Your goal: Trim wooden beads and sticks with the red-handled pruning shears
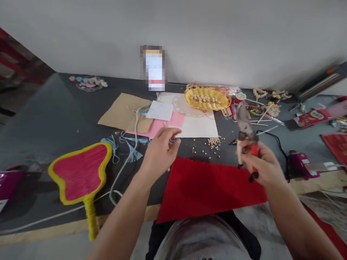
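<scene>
My right hand [264, 164] is closed around a hot glue gun [246, 131], its blurred nozzle pointing up above the red felt sheet [208, 187]. My left hand [159, 151] hovers over the table's middle, fingers pinched on a small blue bit I cannot make out. Just beyond it lie pink and white paper sheets [173, 119] and blue tassels [132, 146]. Loose wooden beads [214, 142] are scattered between my hands.
A red fan with yellow edging [81, 175] lies at the left, crossed by a white cord [121, 169]. A yellow wicker basket of beads [207, 97] stands at the back. Craft clutter and a purple tool [298, 162] fill the right side.
</scene>
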Motion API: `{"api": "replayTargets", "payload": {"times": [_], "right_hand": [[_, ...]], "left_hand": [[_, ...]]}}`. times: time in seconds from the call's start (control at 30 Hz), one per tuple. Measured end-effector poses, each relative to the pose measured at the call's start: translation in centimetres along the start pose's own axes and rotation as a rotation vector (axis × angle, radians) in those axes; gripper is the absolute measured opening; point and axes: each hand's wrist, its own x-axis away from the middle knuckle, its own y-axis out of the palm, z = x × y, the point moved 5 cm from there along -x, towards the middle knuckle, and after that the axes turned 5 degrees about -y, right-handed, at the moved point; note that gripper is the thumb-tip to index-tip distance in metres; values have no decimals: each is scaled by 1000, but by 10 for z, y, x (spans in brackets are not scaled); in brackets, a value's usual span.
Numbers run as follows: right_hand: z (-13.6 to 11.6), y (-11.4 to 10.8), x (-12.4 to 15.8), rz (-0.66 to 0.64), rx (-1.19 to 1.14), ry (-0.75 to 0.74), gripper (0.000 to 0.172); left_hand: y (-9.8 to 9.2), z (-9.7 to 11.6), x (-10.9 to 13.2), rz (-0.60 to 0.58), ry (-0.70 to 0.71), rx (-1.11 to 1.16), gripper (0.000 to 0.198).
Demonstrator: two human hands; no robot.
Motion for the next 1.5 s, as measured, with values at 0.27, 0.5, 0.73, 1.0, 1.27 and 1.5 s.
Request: {"api": "replayTargets", "payload": {"times": [0.27, 0.5, 0.73, 1.0, 1.27, 1.5], "right_hand": [[59, 25, 21, -122, -252, 182, 32], [76, 22, 37, -112, -538, 269, 28], [83, -17, 77, 19, -559, 321, 29], [80, -44, 92, 145, -407, 390, 37], [53, -45, 47, 212, -290, 181, 34], [21, 24, -15, 61, -355, 45, 37]], "left_hand": [[25, -24, -35, -13, -98, -224, 24], [80, 64, -86, -92, 141, -140, 24], [187, 155, -135, -367, 357, -246, 27], [210, 161, -139, -382, 245, -302, 37], [107, 97, -73, -249, 120, -194, 25], [36, 11, 39, -237, -9, -200, 18]]}}
